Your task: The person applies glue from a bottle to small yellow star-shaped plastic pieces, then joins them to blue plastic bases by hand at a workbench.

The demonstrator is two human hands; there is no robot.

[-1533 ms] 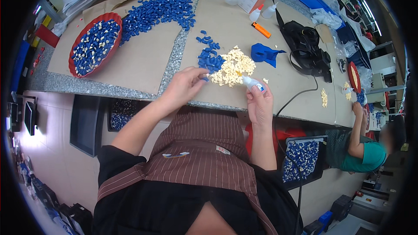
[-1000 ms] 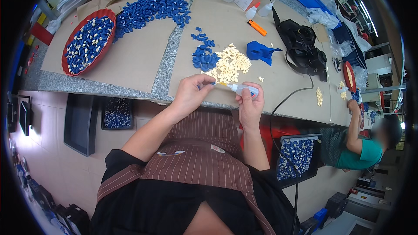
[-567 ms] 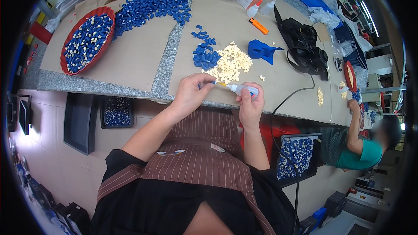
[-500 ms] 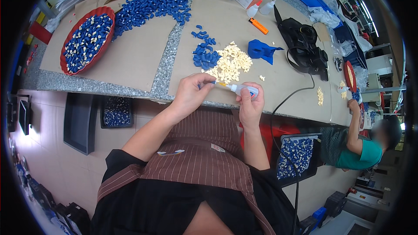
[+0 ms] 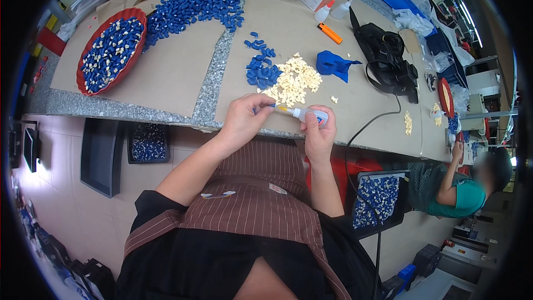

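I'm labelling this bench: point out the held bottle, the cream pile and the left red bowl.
Held bottle (image 5: 305, 114), head view: its body.
Cream pile (image 5: 297, 80), head view: its middle.
Red bowl (image 5: 132, 59), head view: its right wall.

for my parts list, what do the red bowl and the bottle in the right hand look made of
Red bowl: probably smooth moulded plastic, from its even colour and fluted rim. Bottle: likely plastic, its whitish body looking translucent.
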